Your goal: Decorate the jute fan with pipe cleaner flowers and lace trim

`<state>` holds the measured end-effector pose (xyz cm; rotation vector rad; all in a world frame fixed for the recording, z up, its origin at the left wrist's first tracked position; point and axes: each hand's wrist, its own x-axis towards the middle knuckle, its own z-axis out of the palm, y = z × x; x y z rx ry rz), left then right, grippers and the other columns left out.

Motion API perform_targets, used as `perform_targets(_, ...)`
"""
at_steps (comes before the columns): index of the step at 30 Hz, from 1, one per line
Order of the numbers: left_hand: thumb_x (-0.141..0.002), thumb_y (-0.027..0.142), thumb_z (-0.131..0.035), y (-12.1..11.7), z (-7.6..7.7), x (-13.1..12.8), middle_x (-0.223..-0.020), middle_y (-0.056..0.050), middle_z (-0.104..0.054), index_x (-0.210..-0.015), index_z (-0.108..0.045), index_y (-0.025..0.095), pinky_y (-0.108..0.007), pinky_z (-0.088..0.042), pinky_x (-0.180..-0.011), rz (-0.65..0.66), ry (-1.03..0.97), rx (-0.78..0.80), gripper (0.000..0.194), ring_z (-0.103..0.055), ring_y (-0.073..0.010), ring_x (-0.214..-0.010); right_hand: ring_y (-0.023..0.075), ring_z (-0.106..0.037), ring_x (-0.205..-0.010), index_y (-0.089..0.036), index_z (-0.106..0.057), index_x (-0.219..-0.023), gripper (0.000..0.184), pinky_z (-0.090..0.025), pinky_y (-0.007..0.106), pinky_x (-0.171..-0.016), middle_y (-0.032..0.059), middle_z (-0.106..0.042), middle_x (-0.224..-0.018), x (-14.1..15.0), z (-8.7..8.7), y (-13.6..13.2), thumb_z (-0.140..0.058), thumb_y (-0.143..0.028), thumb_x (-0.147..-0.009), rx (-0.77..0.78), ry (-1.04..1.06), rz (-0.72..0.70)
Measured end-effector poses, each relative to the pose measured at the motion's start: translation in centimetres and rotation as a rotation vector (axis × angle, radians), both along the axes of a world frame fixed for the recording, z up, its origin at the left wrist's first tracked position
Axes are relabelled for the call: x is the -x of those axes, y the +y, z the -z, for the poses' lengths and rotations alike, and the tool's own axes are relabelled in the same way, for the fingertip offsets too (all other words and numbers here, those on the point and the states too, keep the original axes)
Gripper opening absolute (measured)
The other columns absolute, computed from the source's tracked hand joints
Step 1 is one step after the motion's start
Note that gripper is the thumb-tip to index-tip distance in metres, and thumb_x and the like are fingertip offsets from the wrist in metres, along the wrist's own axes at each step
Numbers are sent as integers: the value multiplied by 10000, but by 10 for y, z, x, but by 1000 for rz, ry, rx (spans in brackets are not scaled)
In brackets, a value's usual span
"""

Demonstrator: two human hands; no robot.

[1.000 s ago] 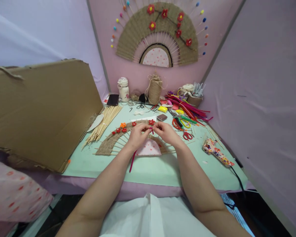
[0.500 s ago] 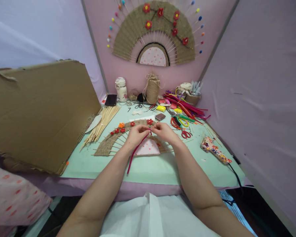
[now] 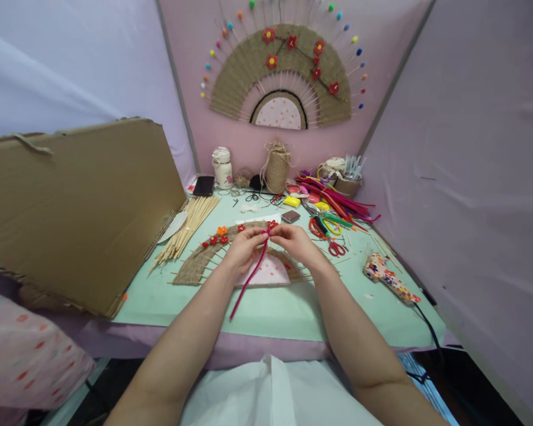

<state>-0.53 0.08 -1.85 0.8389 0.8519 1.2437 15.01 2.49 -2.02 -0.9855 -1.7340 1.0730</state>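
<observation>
A magenta pipe cleaner (image 3: 249,279) is pinched between both hands, its upper end bent into small loops and its long tail hanging down to the left. My left hand (image 3: 245,249) grips it with closed fingertips. From the other side my right hand (image 3: 292,241) pinches the looped end. Beneath both hands lies a half-round fan of twine woven over sticks (image 3: 190,267), with red and orange flowers (image 3: 222,231) along its arc. Its pink dotted centre (image 3: 270,271) is partly hidden by my hands.
Bamboo sticks (image 3: 186,228) and a large cardboard sheet (image 3: 80,213) are at left. A twine spool (image 3: 278,168), more pipe cleaners (image 3: 342,201) and red scissors (image 3: 336,247) lie behind. A corded glue gun (image 3: 391,278) rests at right. A finished fan (image 3: 235,89) hangs on the wall.
The view has tilted up slightly. My fingers have shifted on the pipe cleaner, and its looped upper end now shows above the fingertips.
</observation>
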Motion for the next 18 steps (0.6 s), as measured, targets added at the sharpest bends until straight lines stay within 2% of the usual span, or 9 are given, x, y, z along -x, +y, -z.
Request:
perform_targets(4,-560,202,-817,1,1,2,-750,-10,-635,-798,-659,140,-237,-472,-613,33,-44,45,293,-558,-87,-634,163,-592,-749,-169,-665,-801,170,-460,306,-742,35,-679,-806,-3,2,3,-614,-314,-727,-68,-61,24)
perform_targets(9,-528,128,-817,-3,-6,2,-667,5,-619,-744,-654,134,-205,-459,-563,77,-90,82,271,-541,-72,-572,159,-580,-729,-170,-653,-776,181,-451,291,-721,28,-667,-769,-4,-3,2,-614,-341,-730,-61,-49,51)
perform_targets(14,-542,118,-811,-6,-8,4,-654,-9,-639,-772,-675,123,-196,-467,-553,218,-97,109,268,-564,-76,-560,145,-569,-716,-166,-643,-751,186,-447,281,-724,8,-648,-742,-5,-3,3,-637,-347,-709,1,-3,-60)
perform_targets(16,-541,113,-807,-5,-6,3,-660,-12,-646,-771,-680,119,-202,-475,-576,192,-89,107,263,-571,-76,-568,146,-576,-725,-164,-647,-770,193,-450,282,-729,10,-654,-753,-4,-1,4,-642,-345,-704,14,8,-56)
perform_targets(18,-548,138,-805,-3,-2,0,-667,-13,-650,-759,-685,119,-213,-479,-598,73,-49,71,243,-576,-81,-583,156,-590,-758,-166,-653,-821,208,-457,286,-738,23,-670,-802,-2,0,4,-640,-339,-708,-10,7,28)
